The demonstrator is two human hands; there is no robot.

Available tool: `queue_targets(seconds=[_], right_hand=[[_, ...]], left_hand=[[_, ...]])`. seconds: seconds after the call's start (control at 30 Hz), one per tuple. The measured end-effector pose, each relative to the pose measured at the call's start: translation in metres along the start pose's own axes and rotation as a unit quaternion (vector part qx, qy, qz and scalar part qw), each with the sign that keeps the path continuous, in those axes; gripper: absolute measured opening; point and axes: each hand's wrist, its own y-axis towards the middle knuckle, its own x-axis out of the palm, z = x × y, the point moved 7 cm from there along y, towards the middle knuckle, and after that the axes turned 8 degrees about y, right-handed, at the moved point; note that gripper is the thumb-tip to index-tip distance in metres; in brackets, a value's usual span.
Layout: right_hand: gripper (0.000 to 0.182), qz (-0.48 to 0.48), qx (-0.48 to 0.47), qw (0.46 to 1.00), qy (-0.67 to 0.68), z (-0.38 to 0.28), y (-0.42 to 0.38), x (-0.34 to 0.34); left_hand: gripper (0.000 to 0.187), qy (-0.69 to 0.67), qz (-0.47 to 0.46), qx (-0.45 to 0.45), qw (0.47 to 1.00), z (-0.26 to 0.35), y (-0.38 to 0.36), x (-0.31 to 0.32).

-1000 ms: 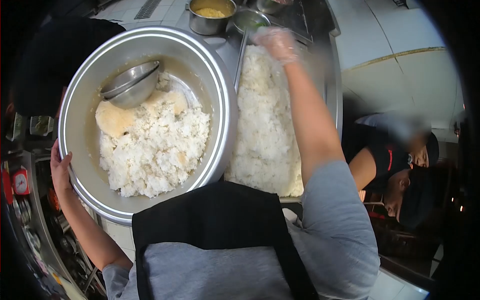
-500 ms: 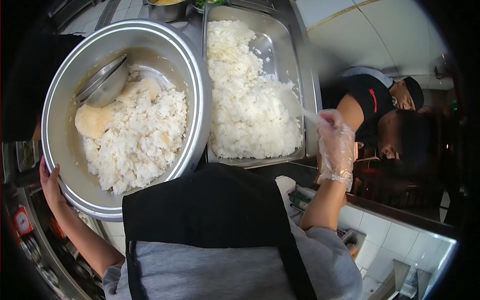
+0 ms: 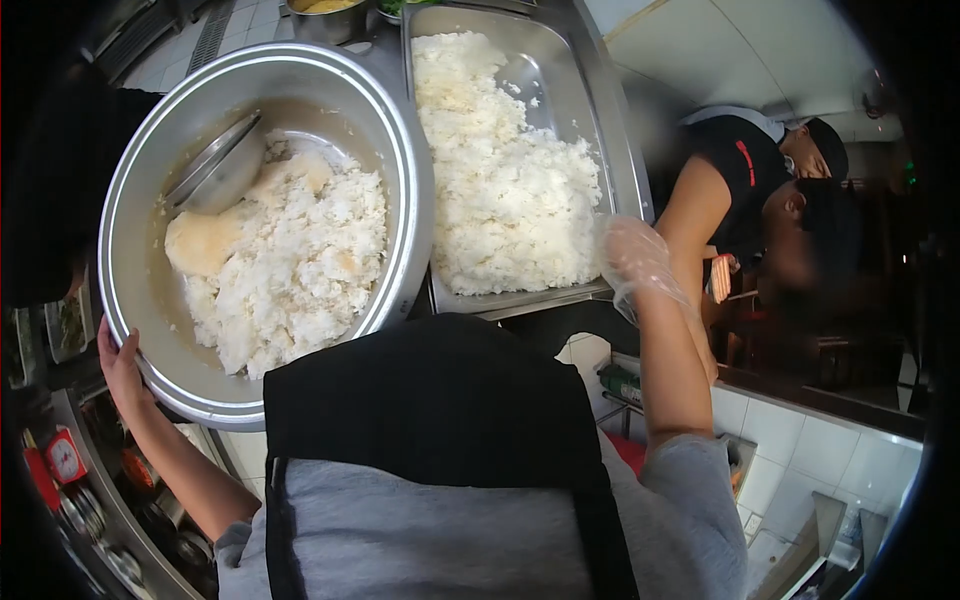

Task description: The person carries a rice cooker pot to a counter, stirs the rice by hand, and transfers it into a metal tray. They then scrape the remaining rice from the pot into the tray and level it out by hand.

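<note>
My bare left hand [image 3: 122, 368] grips the outer rim of a large round metal pot [image 3: 408, 200], which leans toward me. Inside it are clumped white rice [image 3: 300, 265], a browner crust of rice [image 3: 203, 242] and a steel bowl [image 3: 222, 178] lying tilted against the wall. My right hand [image 3: 640, 258], in a clear plastic glove, is closed at the near right edge of a rectangular steel tray [image 3: 560, 50]. White rice [image 3: 510, 190] is heaped in that tray. The rice paddle seen in this hand earlier is mostly hidden now.
Beyond the tray stand a pot with yellow food [image 3: 328, 8] and a bowl of greens [image 3: 395, 8]. At the right, two people in dark caps work close by; one person's arm [image 3: 697, 205] reaches near my right forearm. A red scale [image 3: 64, 457] sits on the left shelving.
My right hand has moved left and toward me, down to the tray's near corner. The paddle has gone mostly out of sight. Pot and tray shift slightly in view; my left hand keeps its hold.
</note>
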Motion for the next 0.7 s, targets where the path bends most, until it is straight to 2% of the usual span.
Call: queue_targets(seconds=[0.07, 0.1, 0.2, 0.27, 0.33, 0.4, 0.5, 0.57, 0.6, 0.67, 0.7], right_hand=[[0.025, -0.035, -0.033, 0.999, -0.024, -0.021, 0.014, -0.006], [0.025, -0.077, -0.098, 0.987, -0.102, -0.032, 0.016, -0.018], [0.03, -0.009, -0.232, 0.965, -0.123, -0.069, 0.052, -0.064], [0.037, 0.106, -0.392, 0.914, -0.003, -0.151, 0.098, -0.113], [0.04, 0.134, -0.406, 0.904, 0.032, -0.207, 0.133, -0.134], [0.042, 0.13, -0.491, 0.86, 0.053, -0.251, 0.217, -0.12], [0.041, 0.099, -0.47, 0.877, 0.031, -0.295, 0.31, -0.106], [0.04, 0.019, -0.446, 0.894, 0.026, -0.315, 0.367, -0.067], [0.039, -0.023, -0.43, 0.902, 0.022, -0.324, 0.382, -0.053], [0.042, -0.081, -0.468, 0.88, -0.018, -0.337, 0.37, -0.04], [0.042, -0.174, -0.455, 0.873, 0.022, -0.332, 0.365, -0.031]], left_hand=[[0.057, 0.027, 0.008, 0.005, 1.0, 0.01, -0.003, 0.005], [0.058, 0.016, 0.011, -0.008, 1.0, 0.012, -0.006, 0.006], [0.059, 0.036, 0.032, -0.016, 0.999, 0.021, -0.012, 0.011], [0.06, 0.062, 0.041, -0.017, 0.997, 0.02, -0.012, 0.007], [0.061, 0.066, 0.048, -0.032, 0.996, 0.017, -0.012, 0.007], [0.061, 0.052, 0.06, -0.063, 0.995, 0.015, -0.015, 0.005], [0.062, 0.085, 0.075, -0.079, 0.991, 0.045, -0.032, 0.021], [0.062, 0.089, 0.073, -0.099, 0.988, 0.048, -0.033, 0.022], [0.062, 0.093, 0.073, -0.099, 0.988, 0.046, -0.032, 0.023], [0.063, 0.104, 0.075, -0.089, 0.988, 0.043, -0.03, 0.022], [0.062, 0.106, 0.076, -0.086, 0.988, 0.043, -0.03, 0.021]])
